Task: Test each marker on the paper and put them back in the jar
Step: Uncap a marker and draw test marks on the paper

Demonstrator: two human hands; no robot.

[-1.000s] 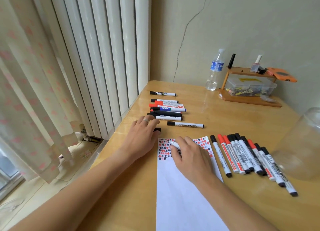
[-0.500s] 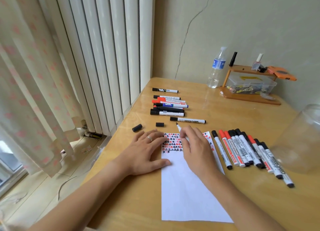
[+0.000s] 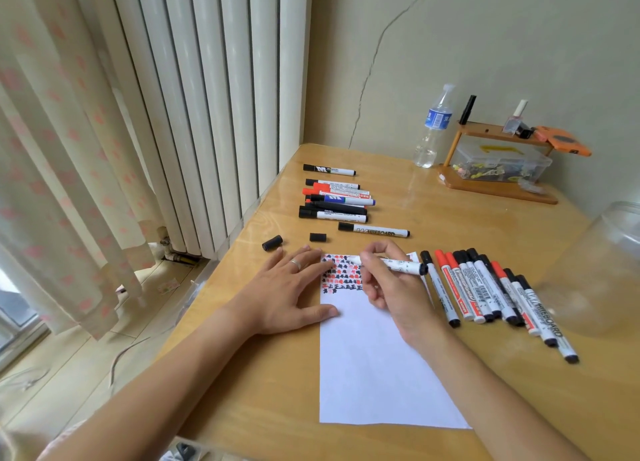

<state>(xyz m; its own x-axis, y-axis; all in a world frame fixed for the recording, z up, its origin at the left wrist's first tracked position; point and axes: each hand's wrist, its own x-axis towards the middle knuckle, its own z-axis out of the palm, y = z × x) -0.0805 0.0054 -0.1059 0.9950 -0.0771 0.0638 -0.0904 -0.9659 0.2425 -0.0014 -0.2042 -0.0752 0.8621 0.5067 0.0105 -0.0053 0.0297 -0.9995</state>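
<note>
Caps (image 3: 272, 243), two and black, lie loose on the surface (image 3: 263, 391) at far left. Left hand (image 3: 287, 287), fingers straight and flat, presses the paper's (image 3: 374, 363) left edge. Right hand (image 3: 394, 287) pinches an uncapped marker (image 3: 398, 265) with curled fingers, tip over the red and black test marks. Capped markers (image 3: 485, 287) lie in a row just right of the paper; the jar (image 3: 602, 273) stands at far right.
</note>
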